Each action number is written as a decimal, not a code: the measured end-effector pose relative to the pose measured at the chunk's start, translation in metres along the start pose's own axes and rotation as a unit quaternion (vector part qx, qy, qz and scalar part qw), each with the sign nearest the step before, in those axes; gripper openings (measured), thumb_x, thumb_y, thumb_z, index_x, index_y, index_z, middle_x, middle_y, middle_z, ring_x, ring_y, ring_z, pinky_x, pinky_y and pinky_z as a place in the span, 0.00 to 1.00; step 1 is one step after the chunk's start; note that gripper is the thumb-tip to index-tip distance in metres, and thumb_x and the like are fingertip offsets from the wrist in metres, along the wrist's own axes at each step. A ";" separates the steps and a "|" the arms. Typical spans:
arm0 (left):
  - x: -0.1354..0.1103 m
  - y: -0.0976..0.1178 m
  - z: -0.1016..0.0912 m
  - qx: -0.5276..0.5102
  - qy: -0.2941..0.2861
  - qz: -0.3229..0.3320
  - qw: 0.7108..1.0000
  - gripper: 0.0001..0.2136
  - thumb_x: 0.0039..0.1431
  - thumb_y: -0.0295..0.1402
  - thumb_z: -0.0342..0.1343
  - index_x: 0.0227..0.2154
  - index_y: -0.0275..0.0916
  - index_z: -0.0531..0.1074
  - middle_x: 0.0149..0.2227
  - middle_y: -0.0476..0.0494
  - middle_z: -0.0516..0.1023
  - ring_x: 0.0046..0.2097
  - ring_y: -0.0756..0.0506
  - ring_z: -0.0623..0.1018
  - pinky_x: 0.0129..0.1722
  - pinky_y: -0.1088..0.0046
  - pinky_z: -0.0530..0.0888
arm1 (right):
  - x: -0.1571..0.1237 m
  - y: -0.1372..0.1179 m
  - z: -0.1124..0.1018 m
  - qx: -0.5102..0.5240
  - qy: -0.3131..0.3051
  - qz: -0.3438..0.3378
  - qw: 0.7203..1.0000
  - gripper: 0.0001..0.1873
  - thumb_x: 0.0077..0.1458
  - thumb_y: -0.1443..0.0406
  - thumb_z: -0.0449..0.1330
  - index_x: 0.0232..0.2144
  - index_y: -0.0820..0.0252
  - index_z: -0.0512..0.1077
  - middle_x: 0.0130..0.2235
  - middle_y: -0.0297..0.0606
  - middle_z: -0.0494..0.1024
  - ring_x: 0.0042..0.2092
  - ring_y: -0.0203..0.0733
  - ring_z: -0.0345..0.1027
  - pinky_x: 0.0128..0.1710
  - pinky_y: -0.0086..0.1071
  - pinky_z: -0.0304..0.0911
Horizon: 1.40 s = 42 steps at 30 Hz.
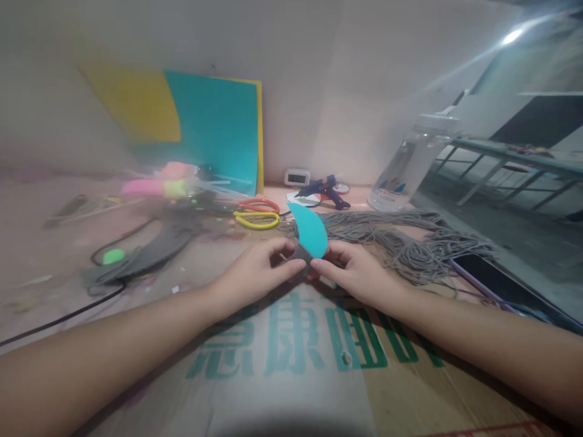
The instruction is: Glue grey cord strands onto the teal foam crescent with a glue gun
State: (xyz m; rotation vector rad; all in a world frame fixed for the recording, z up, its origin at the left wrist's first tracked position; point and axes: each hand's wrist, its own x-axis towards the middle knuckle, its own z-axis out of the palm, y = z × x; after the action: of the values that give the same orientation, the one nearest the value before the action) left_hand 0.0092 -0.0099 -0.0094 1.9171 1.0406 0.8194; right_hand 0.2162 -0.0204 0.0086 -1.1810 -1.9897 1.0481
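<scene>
Both hands meet above the cardboard (319,388) with green printed characters. Between them stands a teal crescent-shaped piece (313,232) of thin sheet, its pointed tip up. A dark grey piece (299,253) lies against its lower left edge; whether the two are joined, I cannot tell. My left hand (268,264) is closed, pinching the grey piece between thumb and fingers. With thumb and fingers closed, my right hand (348,267) grips the bottom of the teal piece. The undersides of both pieces are hidden by the fingers.
Behind the hands lie scissors (257,220) with red and yellow handles, a glue gun (325,191) and a small digital clock (297,177). Grey cord (405,240), a phone (514,288) and a clear bottle (405,164) are at right. Teal sheets (218,127) lean on the wall.
</scene>
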 end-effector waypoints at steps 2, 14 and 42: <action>0.000 0.002 0.000 0.003 -0.005 0.001 1.000 0.10 0.60 0.39 0.54 0.33 0.37 0.72 0.31 0.48 0.76 0.32 0.49 0.72 0.31 0.75 0.67 | 0.001 0.001 0.000 0.011 -0.007 -0.003 1.000 0.11 0.58 0.61 0.57 0.38 0.61 0.74 0.35 0.37 0.82 0.37 0.40 0.75 0.40 0.32 0.68; -0.001 0.007 -0.001 -0.005 0.003 0.014 1.000 0.11 0.60 0.41 0.54 0.33 0.37 0.72 0.33 0.48 0.77 0.34 0.48 0.73 0.32 0.74 0.68 | 0.002 0.001 0.001 0.009 -0.008 -0.009 1.000 0.09 0.56 0.62 0.58 0.38 0.60 0.73 0.35 0.36 0.81 0.37 0.40 0.75 0.39 0.32 0.69; 0.001 0.006 -0.003 -0.033 0.035 0.007 0.999 0.14 0.60 0.42 0.52 0.26 0.37 0.68 0.26 0.51 0.67 0.30 0.50 0.67 0.31 0.75 0.65 | 0.001 0.004 0.003 -0.031 -0.021 -0.036 0.999 0.10 0.58 0.60 0.58 0.35 0.60 0.73 0.36 0.36 0.80 0.38 0.40 0.73 0.40 0.33 0.68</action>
State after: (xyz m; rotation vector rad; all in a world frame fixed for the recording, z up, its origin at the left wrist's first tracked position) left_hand 0.0094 -0.0101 -0.0020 1.8535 1.0296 0.9250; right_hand 0.2155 -0.0190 0.0039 -1.1195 -2.0951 0.9877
